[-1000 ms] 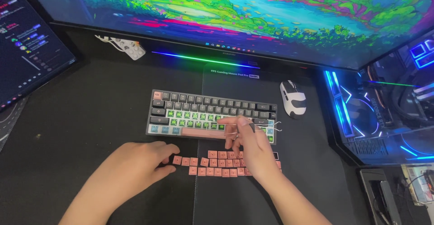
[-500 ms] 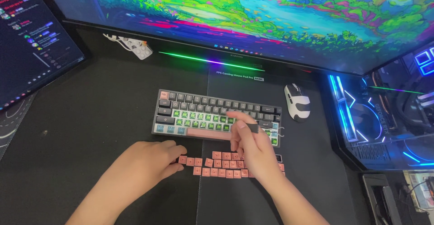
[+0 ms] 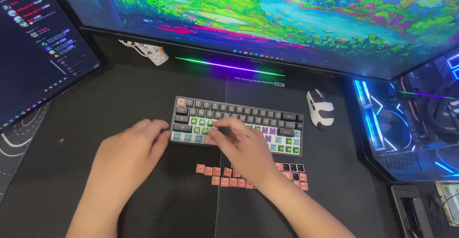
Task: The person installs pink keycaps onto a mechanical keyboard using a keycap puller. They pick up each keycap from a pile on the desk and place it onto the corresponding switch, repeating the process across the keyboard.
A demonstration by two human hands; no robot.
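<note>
A small keyboard (image 3: 237,124) with grey, green, blue and purple caps lies near the middle of the counter (image 3: 119,94), on a black mat, its long side parallel to the rear edge. The right hand (image 3: 241,149) arches over the keyboard's front middle, fingertips down on the green keys; its grip is pinched together there, though whether it has a cap clamped cannot be told. The left hand (image 3: 126,154) rests at the keyboard's left end, fingers curled loosely apart and touching the case edge, holding nothing that shows.

Just in front of the keyboard, toward the counter's near edge, two rows of loose pink keycaps (image 3: 224,176) lie flat; the right wrist covers their middle, and a few black caps (image 3: 292,168) sit at their right end. A white and black mouse (image 3: 320,109) stands just beside the keyboard's right rear corner. Along the rear edge runs a wide monitor (image 3: 287,22) with a glowing strip beneath; a second screen (image 3: 38,46) angles in at the left, and a lit computer case (image 3: 411,128) closes the right side.
</note>
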